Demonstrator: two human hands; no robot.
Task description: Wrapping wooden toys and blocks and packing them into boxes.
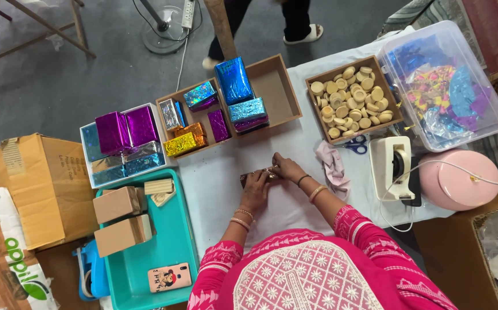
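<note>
Two hands on one small parcel, mid-table on the white cloth (220, 183). My left hand (256, 186) lies flat over the dark, shiny-edged parcel (255, 174), fingers pressed down on it; my right hand (286, 167) pinches its right end. Just beside sits a crumpled pink cloth (333, 163), scissors (353, 144) and a white tape dispenser (392, 167). Foil-wrapped boxes (234, 80) fill the brown tray (280, 95) beyond.

Both forearms reach forward and converge, the left hand (256, 185) lying palm-down with fingers curled, the right hand (286, 167) pinching beside it, fingertips nearly meeting, bangles circling both wrists.
</note>
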